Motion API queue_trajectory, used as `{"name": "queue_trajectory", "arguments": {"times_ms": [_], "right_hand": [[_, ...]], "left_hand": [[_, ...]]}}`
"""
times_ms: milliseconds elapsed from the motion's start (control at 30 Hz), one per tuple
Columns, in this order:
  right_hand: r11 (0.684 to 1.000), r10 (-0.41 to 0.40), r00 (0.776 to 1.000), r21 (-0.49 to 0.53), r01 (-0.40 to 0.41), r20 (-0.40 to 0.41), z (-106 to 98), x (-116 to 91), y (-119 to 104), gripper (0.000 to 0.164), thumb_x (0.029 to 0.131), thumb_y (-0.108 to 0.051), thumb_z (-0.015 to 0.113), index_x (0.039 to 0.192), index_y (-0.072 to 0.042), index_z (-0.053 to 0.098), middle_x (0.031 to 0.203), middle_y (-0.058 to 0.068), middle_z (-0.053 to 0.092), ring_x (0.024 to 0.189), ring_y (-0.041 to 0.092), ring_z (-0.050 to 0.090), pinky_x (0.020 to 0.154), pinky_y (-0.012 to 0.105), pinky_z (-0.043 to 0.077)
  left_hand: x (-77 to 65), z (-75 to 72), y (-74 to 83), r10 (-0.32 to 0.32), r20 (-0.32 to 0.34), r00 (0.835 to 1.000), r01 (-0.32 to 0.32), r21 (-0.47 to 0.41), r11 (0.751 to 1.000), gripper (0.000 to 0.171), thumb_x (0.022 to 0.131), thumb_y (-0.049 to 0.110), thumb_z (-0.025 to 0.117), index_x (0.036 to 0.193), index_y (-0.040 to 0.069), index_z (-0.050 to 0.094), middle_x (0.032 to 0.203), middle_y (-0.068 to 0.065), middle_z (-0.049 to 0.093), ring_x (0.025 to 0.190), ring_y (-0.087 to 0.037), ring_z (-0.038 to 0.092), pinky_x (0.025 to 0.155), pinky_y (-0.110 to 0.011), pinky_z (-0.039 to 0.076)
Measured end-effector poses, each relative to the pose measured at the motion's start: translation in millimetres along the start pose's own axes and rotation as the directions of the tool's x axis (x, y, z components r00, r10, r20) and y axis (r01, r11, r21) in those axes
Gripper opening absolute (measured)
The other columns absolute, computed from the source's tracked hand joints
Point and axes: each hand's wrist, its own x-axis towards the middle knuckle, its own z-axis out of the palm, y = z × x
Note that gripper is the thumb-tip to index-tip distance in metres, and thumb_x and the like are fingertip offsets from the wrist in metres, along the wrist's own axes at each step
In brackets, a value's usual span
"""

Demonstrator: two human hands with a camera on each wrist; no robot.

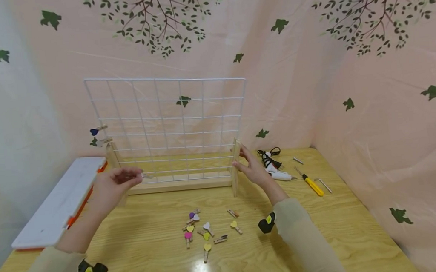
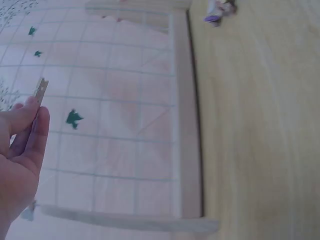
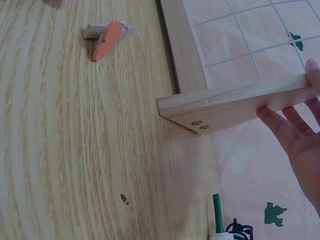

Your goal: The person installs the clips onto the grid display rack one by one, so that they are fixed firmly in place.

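My left hand (image 1: pixel 110 187) pinches a small wooden clothespin (image 2: pixel 41 91) between thumb and fingers, in front of the lower left of a white wire grid (image 1: pixel 163 79). The grid stands upright in a wooden frame with a bottom bar (image 1: pixel 179 186). On the right, my right hand (image 1: pixel 254 170) grips the frame's side post (image 3: pixel 240 102), thumb on its edge and fingertips against its outer face. A clothespin with a navy heart (image 1: pixel 94 131) and a paler clothespin (image 1: pixel 105 141) are clipped on the grid's left edge.
Several heart clothespins (image 1: pixel 207 248) lie scattered on the table in front of the frame. At right are a glue gun (image 1: pixel 280 175) with a black cord, a yellow screwdriver (image 1: pixel 314 186), a hex key (image 1: pixel 325 185) and a bolt (image 1: pixel 298 161). A white board (image 1: pixel 54 204) with orange edging lies left.
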Motion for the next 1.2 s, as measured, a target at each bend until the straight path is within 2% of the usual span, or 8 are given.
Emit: {"name": "queue_trajectory", "arguments": {"times_ms": [167, 300, 367, 567, 733, 800, 900, 1200], "right_hand": [[1.0, 0.001, 1.0, -0.006, -0.001, 0.004, 1, -3, -12, 0.062, 0.09, -0.01, 0.051, 0.142, -0.013, 0.017, 0.137, 0.02, 0.032, 0.127, 0.035, 0.03, 0.085, 0.043, 0.046], [1.0, -0.009, 1.0, -0.003, 0.009, 0.002, 1, -3, -12, 0.062, 0.09, -0.008, 0.05, 0.142, -0.008, 0.016, 0.136, 0.023, 0.032, 0.126, 0.037, 0.03, 0.084, 0.045, 0.047], [1.0, 0.003, 1.0, -0.002, -0.003, 0.0, 1, -3, -12, 0.063, 0.09, -0.01, 0.051, 0.143, -0.011, 0.016, 0.136, 0.022, 0.032, 0.126, 0.035, 0.031, 0.084, 0.045, 0.046], [1.0, 0.024, 1.0, -0.003, -0.024, -0.002, 1, -3, -11, 0.062, 0.09, -0.012, 0.051, 0.142, -0.014, 0.019, 0.137, 0.02, 0.034, 0.126, 0.033, 0.031, 0.085, 0.045, 0.046], [1.0, 0.019, 1.0, -0.002, -0.019, -0.001, 1, -3, -12, 0.061, 0.09, -0.012, 0.051, 0.142, -0.011, 0.02, 0.136, 0.02, 0.034, 0.126, 0.033, 0.031, 0.084, 0.045, 0.046], [1.0, 0.0, 1.0, -0.004, 0.0, 0.001, 1, -2, -8, 0.061, 0.09, -0.013, 0.051, 0.142, -0.012, 0.02, 0.136, 0.021, 0.034, 0.126, 0.033, 0.032, 0.083, 0.045, 0.047], [1.0, -0.008, 1.0, 0.0, 0.008, 0.0, 1, -1, -6, 0.061, 0.09, -0.013, 0.051, 0.142, -0.014, 0.02, 0.135, 0.022, 0.033, 0.126, 0.034, 0.032, 0.083, 0.045, 0.047], [1.0, 0.001, 1.0, -0.002, -0.001, -0.002, 0, -2, -9, 0.062, 0.09, -0.011, 0.052, 0.142, -0.014, 0.019, 0.137, 0.019, 0.033, 0.127, 0.033, 0.031, 0.084, 0.044, 0.047]], "left_hand": [[13.6, -26.6, 14.2, 0.044, -0.214, 0.976, -0.031, 0.06, 0.998, 0.023, 0.078, 0.021, 0.068, 0.096, 0.008, 0.067, 0.083, 0.018, 0.064, 0.071, 0.002, 0.061, 0.061, -0.011, 0.048], [25.5, -47.0, 27.9, 0.019, -0.363, 0.932, -0.032, -0.028, 0.999, 0.023, 0.077, 0.013, 0.068, 0.095, -0.002, 0.067, 0.078, 0.018, 0.065, 0.069, 0.0, 0.062, 0.061, -0.009, 0.047], [30.9, -56.5, 34.5, -0.035, -0.446, 0.894, -0.007, -0.092, 0.996, 0.024, 0.075, 0.012, 0.07, 0.094, -0.002, 0.067, 0.076, 0.017, 0.065, 0.068, 0.0, 0.062, 0.062, -0.009, 0.047], [51.1, -79.0, 38.3, -0.16, -0.647, 0.746, -0.018, -0.259, 0.966, 0.025, 0.067, 0.015, 0.074, 0.089, 0.003, 0.071, 0.074, 0.009, 0.067, 0.068, -0.005, 0.062, 0.063, -0.009, 0.047], [67.9, -88.2, 30.4, -0.218, -0.71, 0.669, -0.004, -0.298, 0.955, 0.02, 0.068, 0.016, 0.075, 0.085, 0.006, 0.072, 0.074, 0.007, 0.068, 0.066, -0.006, 0.062, 0.063, -0.01, 0.047], [72.7, -89.4, 29.3, -0.231, -0.72, 0.654, 0.012, -0.295, 0.955, 0.019, 0.069, 0.017, 0.074, 0.085, 0.007, 0.072, 0.074, 0.007, 0.068, 0.066, -0.006, 0.062, 0.063, -0.01, 0.047], [79.1, -87.6, 29.4, -0.237, -0.724, 0.648, 0.019, -0.295, 0.955, 0.023, 0.068, 0.021, 0.075, 0.086, 0.008, 0.072, 0.078, 0.004, 0.068, 0.068, -0.007, 0.062, 0.065, -0.01, 0.047], [93.0, -81.0, 30.8, -0.214, -0.727, 0.652, 0.014, -0.271, 0.963, 0.023, 0.067, 0.023, 0.075, 0.085, 0.01, 0.072, 0.086, -0.001, 0.069, 0.068, -0.006, 0.062, 0.064, -0.01, 0.047]]}}
